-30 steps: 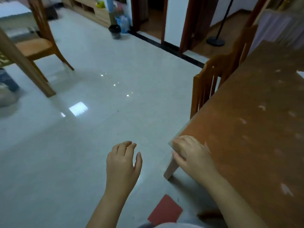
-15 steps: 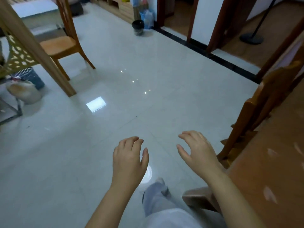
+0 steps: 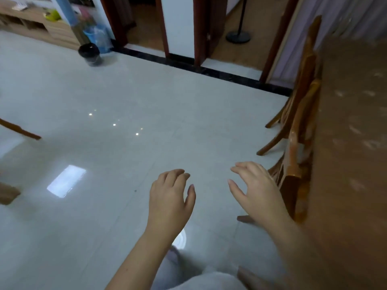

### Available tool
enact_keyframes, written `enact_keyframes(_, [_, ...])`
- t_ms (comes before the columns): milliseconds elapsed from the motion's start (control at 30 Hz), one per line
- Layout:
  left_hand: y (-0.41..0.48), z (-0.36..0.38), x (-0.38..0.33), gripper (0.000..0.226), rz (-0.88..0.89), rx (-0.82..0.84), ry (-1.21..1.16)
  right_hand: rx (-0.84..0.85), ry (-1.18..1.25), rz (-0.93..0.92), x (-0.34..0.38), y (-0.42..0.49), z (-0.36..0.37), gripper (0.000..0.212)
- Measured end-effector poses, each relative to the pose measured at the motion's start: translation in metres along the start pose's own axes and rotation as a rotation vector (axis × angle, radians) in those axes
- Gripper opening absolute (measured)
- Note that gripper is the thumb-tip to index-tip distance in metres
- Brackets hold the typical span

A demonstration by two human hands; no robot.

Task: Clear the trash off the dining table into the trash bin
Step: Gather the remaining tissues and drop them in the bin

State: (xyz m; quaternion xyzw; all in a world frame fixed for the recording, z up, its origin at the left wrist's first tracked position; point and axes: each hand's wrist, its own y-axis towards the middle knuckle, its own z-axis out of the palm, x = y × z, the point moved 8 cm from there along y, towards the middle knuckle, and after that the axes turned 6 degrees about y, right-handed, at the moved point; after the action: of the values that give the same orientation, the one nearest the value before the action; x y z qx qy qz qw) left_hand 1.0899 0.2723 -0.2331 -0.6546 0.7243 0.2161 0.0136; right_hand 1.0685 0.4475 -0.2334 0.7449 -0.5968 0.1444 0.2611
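1. The trash bin [image 3: 89, 54], small, dark and round, is standing on the pale tiled floor [image 3: 146, 122] far ahead of you on the left, well apart from both of your hands.
2. Just beside and behind the bin, a blue bucket lined with a clear bag [image 3: 98, 37] is sitting against the wall, near the end of a low wooden cabinet [image 3: 37, 28].
3. The counter [image 3: 351, 143], brown with small pale flecks on its top, is running along your right side. The blur is making it impossible to tell whether those flecks are trash or a pattern.
4. Two wooden chairs [image 3: 301, 114] are standing pushed in against the counter's left edge, between it and the open floor.
5. You are holding your left hand [image 3: 170, 197] out over the floor, palm down, fingers loosely curled and empty.
6. You are holding your right hand [image 3: 254, 189] out beside it, palm down, fingers spread apart and gripping nothing. It is hovering just beside the nearer chair's back, and whether it is touching the wood cannot be told.
7. The two hands are apart from each other, with bare floor showing between them.
8. Your light trousers [image 3: 188, 277] are showing at the bottom edge, below your forearms.
9. Beyond the floor, a dark threshold strip [image 3: 209, 70] is crossing in front of two doorways, and a round black stand base [image 3: 238, 37] is sitting in the right one.
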Motion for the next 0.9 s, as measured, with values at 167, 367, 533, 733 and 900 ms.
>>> enact_keyframes(167, [0.093, 0.032, 0.023, 0.032, 0.120, 0.032, -0.086, -0.070, -0.075, 0.105, -0.014, 0.064, 0.012, 0.033])
enact_keyframes(367, [0.224, 0.054, 0.047, 0.033, 0.263, 0.064, -0.167, -0.157, -0.138, 0.235, -0.020, 0.171, 0.007, 0.040])
enact_keyframes(533, [0.319, 0.078, 0.048, 0.034, 0.380, 0.101, -0.197, -0.224, -0.193, 0.359, -0.036, 0.235, 0.004, 0.030])
enact_keyframes(733, [0.389, 0.121, 0.016, 0.035, 0.500, 0.189, -0.254, -0.311, -0.195, 0.484, -0.081, 0.279, -0.010, 0.026])
enact_keyframes(900, [0.456, 0.160, -0.042, 0.028, 0.607, 0.225, -0.241, -0.391, -0.225, 0.592, -0.144, 0.320, -0.033, 0.025])
